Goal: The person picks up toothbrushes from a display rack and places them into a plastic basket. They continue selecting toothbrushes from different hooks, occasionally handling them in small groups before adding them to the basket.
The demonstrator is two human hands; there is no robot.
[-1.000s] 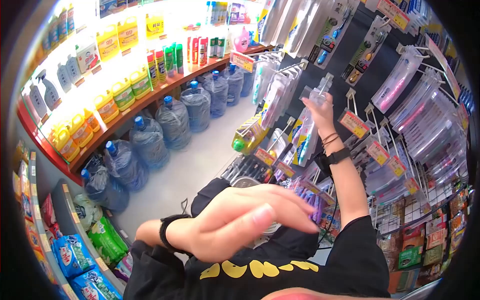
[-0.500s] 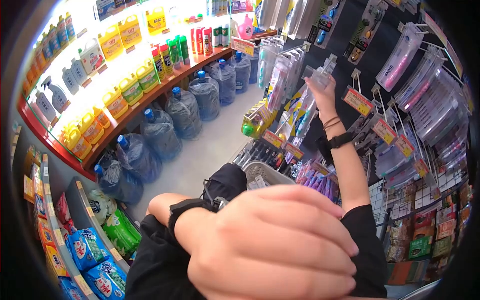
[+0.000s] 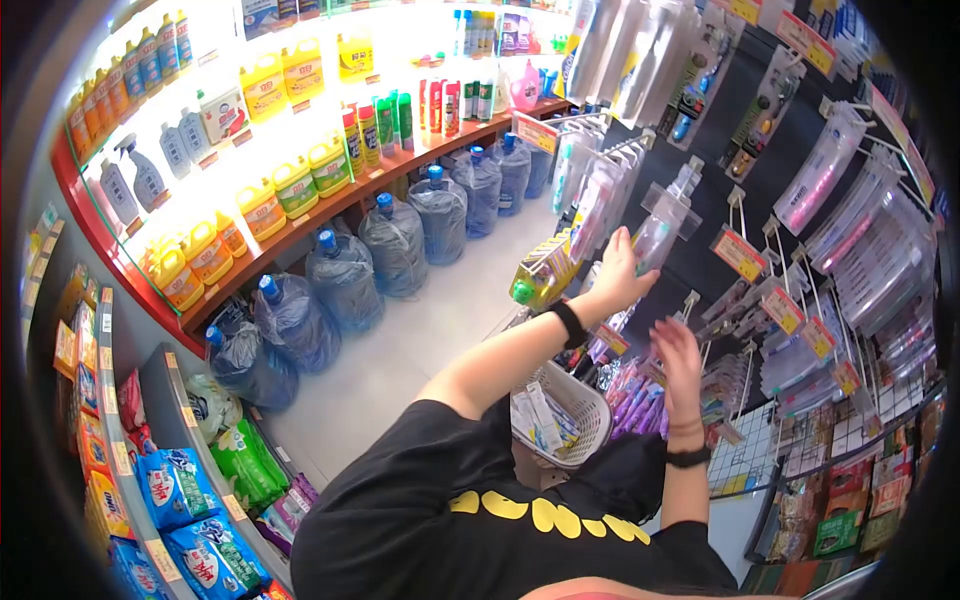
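My left hand point(image 3: 622, 278) reaches out to the hook rack, fingers extended and thumb apart, right at the lower end of a hanging clear package point(image 3: 657, 232). Below and to its right is my right hand point(image 3: 680, 362), raised with its fingers loosely spread and nothing visible in them. Purple toothbrush packs point(image 3: 637, 398) hang just left of the right hand. Under my left forearm stands a light grey plastic basket point(image 3: 598, 425) with several toothbrush packs point(image 3: 545, 418) inside.
Large wrapped water bottles point(image 3: 342, 280) line the floor below a lit shelf point(image 3: 330, 205) of cleaning products. More hooks with toothbrush packs point(image 3: 850, 225) and price tags point(image 3: 740, 252) fill the right wall. Blue detergent bags point(image 3: 205, 540) sit on shelves at lower left.
My left hand has moved from close in front of the camera out to the rack. My right hand has come down and back from the hook. The view has shifted, showing more of the basket.
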